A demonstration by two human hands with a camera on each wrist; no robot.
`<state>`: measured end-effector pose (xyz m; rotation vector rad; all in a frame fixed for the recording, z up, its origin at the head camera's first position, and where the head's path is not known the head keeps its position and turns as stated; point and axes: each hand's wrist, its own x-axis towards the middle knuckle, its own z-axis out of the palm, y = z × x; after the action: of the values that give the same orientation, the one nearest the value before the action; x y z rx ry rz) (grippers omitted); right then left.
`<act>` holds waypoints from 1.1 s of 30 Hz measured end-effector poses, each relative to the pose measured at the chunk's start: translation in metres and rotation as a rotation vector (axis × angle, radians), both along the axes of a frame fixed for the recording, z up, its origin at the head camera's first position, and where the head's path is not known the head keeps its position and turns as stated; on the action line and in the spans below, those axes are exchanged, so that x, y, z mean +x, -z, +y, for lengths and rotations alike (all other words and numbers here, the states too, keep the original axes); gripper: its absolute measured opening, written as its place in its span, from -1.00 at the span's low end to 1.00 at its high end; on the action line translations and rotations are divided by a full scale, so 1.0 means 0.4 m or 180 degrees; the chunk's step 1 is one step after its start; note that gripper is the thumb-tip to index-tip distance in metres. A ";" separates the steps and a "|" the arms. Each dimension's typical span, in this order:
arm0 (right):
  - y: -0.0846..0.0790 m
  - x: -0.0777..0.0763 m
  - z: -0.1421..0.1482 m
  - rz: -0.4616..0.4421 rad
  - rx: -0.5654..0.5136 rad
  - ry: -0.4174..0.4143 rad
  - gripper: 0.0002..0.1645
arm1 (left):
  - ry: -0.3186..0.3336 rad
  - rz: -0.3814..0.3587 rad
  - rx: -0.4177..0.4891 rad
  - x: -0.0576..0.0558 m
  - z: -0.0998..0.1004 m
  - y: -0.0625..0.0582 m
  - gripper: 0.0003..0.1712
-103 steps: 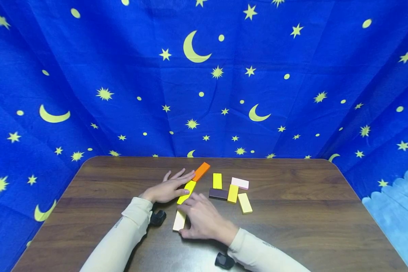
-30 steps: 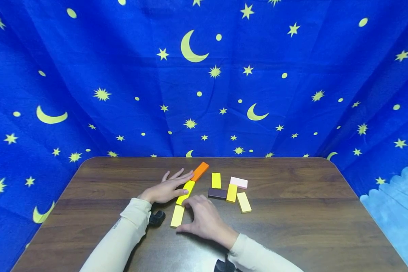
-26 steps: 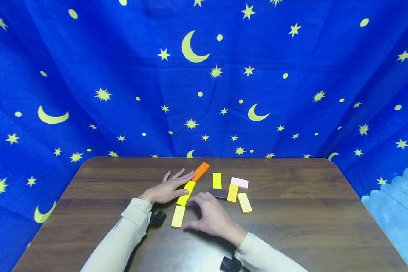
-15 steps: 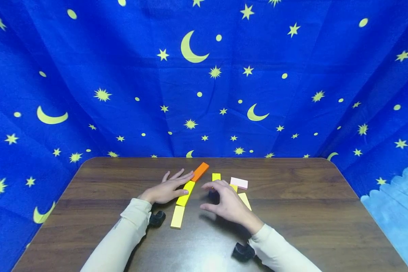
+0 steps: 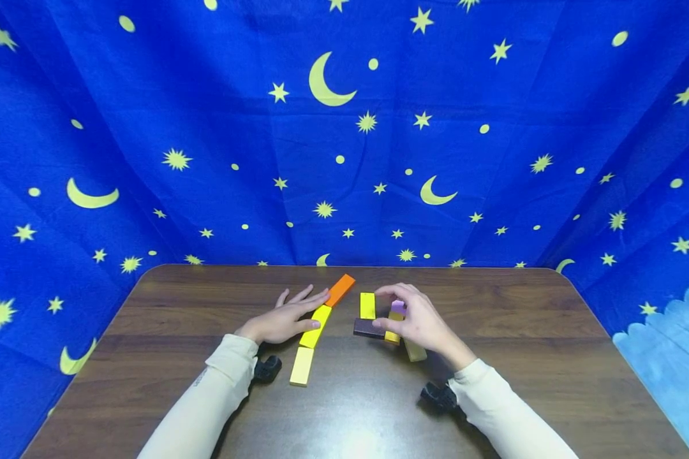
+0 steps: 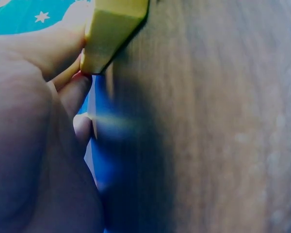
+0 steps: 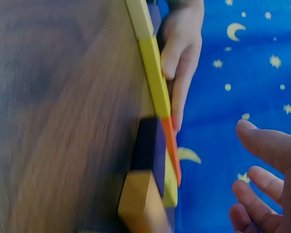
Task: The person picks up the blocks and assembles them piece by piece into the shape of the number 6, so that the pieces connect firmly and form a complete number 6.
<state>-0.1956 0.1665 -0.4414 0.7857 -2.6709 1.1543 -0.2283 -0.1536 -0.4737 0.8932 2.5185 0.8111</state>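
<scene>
My left hand [image 5: 281, 320] lies with extended fingers along a slanting row of flat blocks. Its fingertips touch the orange block [image 5: 340, 290], and its thumb lies over the bright yellow block [image 5: 316, 328]. A pale yellow block [image 5: 301, 366] continues the row at its near end. Above the loose blocks on the right hovers my right hand [image 5: 422, 319], thumb and fingers spread, holding nothing. Beneath or beside it are an amber block [image 5: 392, 336], a pink block [image 5: 399, 308] and a cream block [image 5: 415, 350], all partly hidden. The right wrist view also shows that hand's fingers [image 7: 266, 143] apart.
Left of the right hand lie a dark brown block [image 5: 367, 328] and another yellow block [image 5: 367, 306]. The brown wooden table [image 5: 551, 357] extends around them. A blue cloth [image 5: 235, 127] with moons and stars hangs behind its far edge.
The right hand has let go of the pale yellow block, which now lines up with the row, and moved right over the loose blocks. The left hand has stayed in place.
</scene>
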 end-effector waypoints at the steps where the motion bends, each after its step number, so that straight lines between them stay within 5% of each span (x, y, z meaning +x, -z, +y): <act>1: 0.003 -0.007 0.008 0.0021 -0.0017 -0.0009 -0.38 | 0.0004 0.0009 -0.0002 -0.001 0.000 0.001 -0.26; 15: 0.033 -0.073 0.101 -0.0044 0.0069 0.0000 -0.39 | 0.0002 0.0001 -0.0005 -0.001 -0.001 0.001 -0.26; 25: 0.059 -0.114 0.148 -0.0521 0.0080 -0.0399 -0.33 | 0.0006 -0.0014 0.0002 0.000 -0.002 -0.003 -0.26; 33: 0.077 -0.128 0.166 -0.0601 0.0249 -0.0618 -0.38 | -0.0001 -0.0014 -0.0011 0.000 0.000 -0.001 -0.26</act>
<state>-0.2468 0.2330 -0.4723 1.0167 -2.8611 1.2299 -0.2281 -0.1537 -0.4732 0.8891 2.5155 0.8078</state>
